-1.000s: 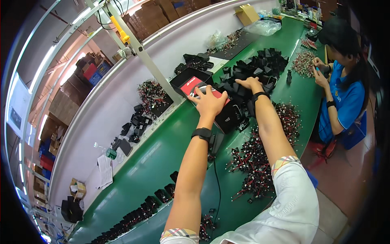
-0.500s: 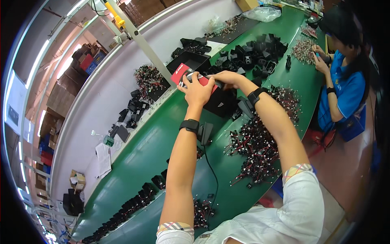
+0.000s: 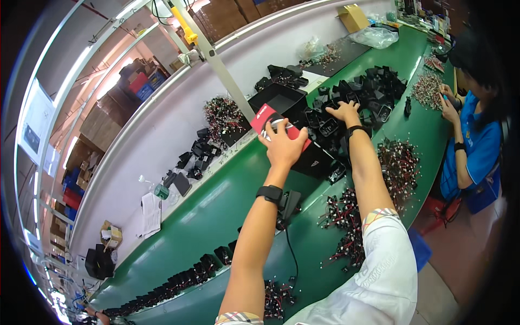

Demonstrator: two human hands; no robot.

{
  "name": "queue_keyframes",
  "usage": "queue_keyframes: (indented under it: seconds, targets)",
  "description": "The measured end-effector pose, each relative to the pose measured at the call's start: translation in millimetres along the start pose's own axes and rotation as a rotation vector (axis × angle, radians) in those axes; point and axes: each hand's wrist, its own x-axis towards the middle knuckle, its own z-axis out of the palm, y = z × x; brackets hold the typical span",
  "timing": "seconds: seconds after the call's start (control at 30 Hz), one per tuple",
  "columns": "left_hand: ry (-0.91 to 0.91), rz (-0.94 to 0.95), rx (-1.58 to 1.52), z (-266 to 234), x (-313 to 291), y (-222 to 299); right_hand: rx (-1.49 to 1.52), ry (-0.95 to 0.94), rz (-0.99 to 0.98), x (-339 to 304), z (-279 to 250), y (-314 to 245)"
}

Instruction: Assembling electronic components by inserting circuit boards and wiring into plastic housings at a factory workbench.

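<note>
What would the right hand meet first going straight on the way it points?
Likely the heap of black plastic housings just past the right hand's fingertips; depth and any contact are unclear.

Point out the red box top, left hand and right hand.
Red box top [image 3: 264, 115]: head view, uncovered end.
Left hand [image 3: 285, 148]: head view, back.
Right hand [image 3: 345, 113]: head view, back.

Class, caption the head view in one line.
Left hand on a red and black box, right hand over piled black parts.

Lit brightly by strip lights [image 3: 72, 79] at left. Shines in pale streaks off the green bench [image 3: 195, 227]. Bends toward a black rim, softening lower left.
</note>
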Motion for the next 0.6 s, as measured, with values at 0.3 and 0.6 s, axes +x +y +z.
queue_keyframes:
  seconds: [0.3,0.6]
  targets:
    - [-0.073,-0.061,0.085,1.6,6.0,31.0,-0.245,-0.133,-0.101,-26.1,6.1,-38.8]
    - [-0.069,-0.048,0.115,-6.6,9.3,15.1,0.202,-0.224,-0.042,-45.4,27.2,-41.1]
